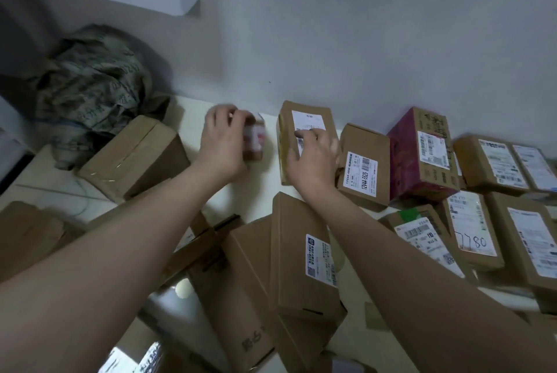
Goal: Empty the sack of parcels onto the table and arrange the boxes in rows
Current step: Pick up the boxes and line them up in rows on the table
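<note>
The left grip (223, 143), curled round a small box (255, 139) near the desk's (265, 179) far edge, might fumble it or knock askew the labelled box (310, 119) beside it, where the right grip (313, 155) lies spread; the sack (90, 92) slumps at the far-left corner.

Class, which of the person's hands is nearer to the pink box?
Right. The right hand rests on a brown box, with the 12V4A box between it and the pink box; the left hand grips a small parcel farther left.
</note>
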Demonstrator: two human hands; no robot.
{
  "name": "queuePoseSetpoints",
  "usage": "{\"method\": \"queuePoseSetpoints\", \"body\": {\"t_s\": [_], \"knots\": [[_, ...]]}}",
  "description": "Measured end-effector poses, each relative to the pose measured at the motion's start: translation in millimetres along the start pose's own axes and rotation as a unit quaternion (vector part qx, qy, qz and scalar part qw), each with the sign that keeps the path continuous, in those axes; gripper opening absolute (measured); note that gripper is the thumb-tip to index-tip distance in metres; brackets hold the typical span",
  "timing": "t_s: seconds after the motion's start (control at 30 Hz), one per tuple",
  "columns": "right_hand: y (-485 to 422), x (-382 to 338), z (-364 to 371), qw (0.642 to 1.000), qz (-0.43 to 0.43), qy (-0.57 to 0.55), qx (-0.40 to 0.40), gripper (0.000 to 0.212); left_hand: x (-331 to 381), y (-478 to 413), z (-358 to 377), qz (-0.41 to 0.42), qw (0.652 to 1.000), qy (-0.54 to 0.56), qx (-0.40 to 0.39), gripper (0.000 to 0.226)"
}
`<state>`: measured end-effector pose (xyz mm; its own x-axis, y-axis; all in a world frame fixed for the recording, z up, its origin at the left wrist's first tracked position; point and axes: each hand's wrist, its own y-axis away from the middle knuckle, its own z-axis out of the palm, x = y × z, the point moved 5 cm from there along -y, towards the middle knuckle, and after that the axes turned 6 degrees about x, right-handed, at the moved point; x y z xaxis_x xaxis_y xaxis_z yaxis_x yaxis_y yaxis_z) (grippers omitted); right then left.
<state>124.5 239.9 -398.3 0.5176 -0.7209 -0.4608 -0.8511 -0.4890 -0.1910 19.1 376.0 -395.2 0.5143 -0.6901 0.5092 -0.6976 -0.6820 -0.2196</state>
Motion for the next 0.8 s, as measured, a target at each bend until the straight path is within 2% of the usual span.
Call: {"method": "queuePoseSetpoints", "body": {"t_s": [0.07,0.13,0.2,0.3,0.37,0.43,0.53,0.6,0.67,0.73,0.8], "knots": [[4.5,7.4,4.0,0.999,0.007,0.029,-0.037,0.042,-8.8,13.8,17.0,-0.059,0.996,0.037,-0.062,0.06],[9.0,15.1,8.1,0.995,-0.005,0.063,-0.073,0.05,-22.1,21.3,25.8,-0.141,0.985,0.078,-0.057,0.059],[12.2,21.2,12.1,0.99,-0.029,0.1,-0.095,0.061,-27.7,22.1,32.2,-0.177,0.977,0.103,-0.062,0.059],[11.0,26.8,16.2,0.987,-0.045,0.124,-0.088,0.065,-23.8,16.1,46.0,-0.177,0.972,0.118,-0.105,0.058],[6.2,29.2,18.2,0.992,-0.027,0.099,-0.068,0.062,-14.9,11.6,54.7,-0.171,0.966,0.153,-0.122,0.063],[1.6,30.7,21.2,0.995,-0.011,0.079,-0.053,0.064,-4.2,8.7,64.7,-0.15,0.956,0.203,-0.15,0.069],[-1.7,31.5,22.0,0.995,-0.004,0.085,-0.054,0.067,6.5,9.5,68.6,-0.106,0.959,0.201,-0.169,0.072],[0.5,29.3,20.3,0.995,0.009,0.084,-0.059,0.067,4.5,9.3,55.9,-0.094,0.978,0.151,-0.108,0.073],[3.8,21.3,14.6,0.995,0.019,0.09,-0.023,0.06,-2.7,8.9,27.7,-0.086,0.995,0.055,-0.002,0.073],[8.5,6.0,7.0,0.996,0.002,0.086,0.038,0.052,-17.4,8.4,-6.7,-0.118,0.988,-0.038,0.092,0.07],[13.4,-9.9,4.7,0.997,-0.015,0.063,0.051,0.044,-37.4,6.6,-35.4,-0.179,0.968,-0.114,0.132,0.069]]}}
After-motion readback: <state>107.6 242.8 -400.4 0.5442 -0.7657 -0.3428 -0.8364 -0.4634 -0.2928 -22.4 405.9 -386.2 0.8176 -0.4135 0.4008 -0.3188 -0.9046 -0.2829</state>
